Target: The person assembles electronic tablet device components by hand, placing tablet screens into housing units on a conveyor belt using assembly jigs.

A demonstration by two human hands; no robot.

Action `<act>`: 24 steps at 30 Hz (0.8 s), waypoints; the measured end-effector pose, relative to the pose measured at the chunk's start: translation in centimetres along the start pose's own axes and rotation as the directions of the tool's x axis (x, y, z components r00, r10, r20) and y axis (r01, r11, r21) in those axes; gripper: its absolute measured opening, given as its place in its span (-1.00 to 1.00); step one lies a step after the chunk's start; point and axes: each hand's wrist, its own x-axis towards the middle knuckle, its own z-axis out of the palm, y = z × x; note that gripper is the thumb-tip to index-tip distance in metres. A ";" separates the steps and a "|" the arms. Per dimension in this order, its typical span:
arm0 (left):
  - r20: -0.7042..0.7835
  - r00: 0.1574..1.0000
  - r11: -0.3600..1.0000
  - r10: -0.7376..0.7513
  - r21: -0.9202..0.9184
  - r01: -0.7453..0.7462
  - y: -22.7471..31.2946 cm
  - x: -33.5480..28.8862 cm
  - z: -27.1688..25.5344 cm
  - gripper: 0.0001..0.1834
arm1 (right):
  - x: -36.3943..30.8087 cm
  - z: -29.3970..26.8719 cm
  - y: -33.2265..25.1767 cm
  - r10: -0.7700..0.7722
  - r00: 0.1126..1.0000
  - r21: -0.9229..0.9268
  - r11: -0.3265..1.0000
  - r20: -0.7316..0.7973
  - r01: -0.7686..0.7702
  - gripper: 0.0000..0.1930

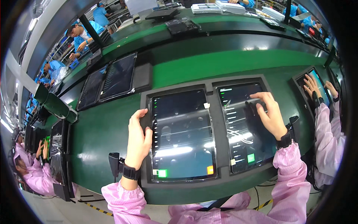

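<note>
Two tablets lie side by side in a dark grey foam tray (219, 112) on the green bench. The left tablet (182, 130) is lit, with a dark screen, a green square and an orange square along its lower edge. My left hand (139, 136) rests at the tray's left side, fingers apart, with nothing in it. Over the right tablet (238, 130) hovers my right hand (270, 115), its index finger stretched toward the upper screen; whether it touches the glass I cannot tell. That screen shows a column of small text and a green square.
Two dark tablets (117, 76) in clear film lie at the back left beside a grey foam block (143, 76). A green post (56, 103) stands at the left. At the right, a co-worker's hands (312, 86) are over another tablet. More people sit beyond the bench.
</note>
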 end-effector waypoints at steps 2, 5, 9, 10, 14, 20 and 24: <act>-0.001 1.000 1.000 -0.007 0.002 0.007 0.1 -0.1 0.1 -0.41 | 0.0 -0.1 0.1 -0.036 0.999 -0.001 0.999 -0.003 0.036 -0.78; -0.003 1.000 1.000 -0.011 -0.005 0.011 -0.3 -0.6 -0.4 -0.41 | -0.1 0.8 0.1 -0.069 0.998 0.055 0.996 0.003 0.068 -0.80; 0.006 1.000 1.000 -0.012 -0.006 0.012 -0.2 -0.7 -0.2 -0.41 | -0.3 0.4 -0.1 -0.016 0.997 0.151 0.989 0.073 0.004 -0.84; 0.008 1.000 1.000 -0.010 -0.014 0.010 -0.2 -0.7 -0.1 -0.41 | -0.4 0.3 0.1 -0.022 0.997 0.145 0.989 0.076 0.011 -0.84; 0.012 1.000 1.000 -0.026 0.013 0.026 0.4 -0.6 -0.4 -0.41 | -0.2 0.2 0.2 -0.054 0.994 0.185 0.982 0.099 0.035 -0.85; -0.011 0.999 0.999 -0.030 -0.013 0.030 0.3 0.0 0.2 -0.43 | -0.3 -0.1 0.8 -0.077 0.989 0.174 0.983 0.124 0.054 -0.85; -0.017 1.000 0.999 0.014 -0.041 -0.015 -1.0 -0.4 0.5 -0.41 | -0.7 0.5 1.4 -0.104 0.982 0.187 0.980 0.155 0.075 -0.77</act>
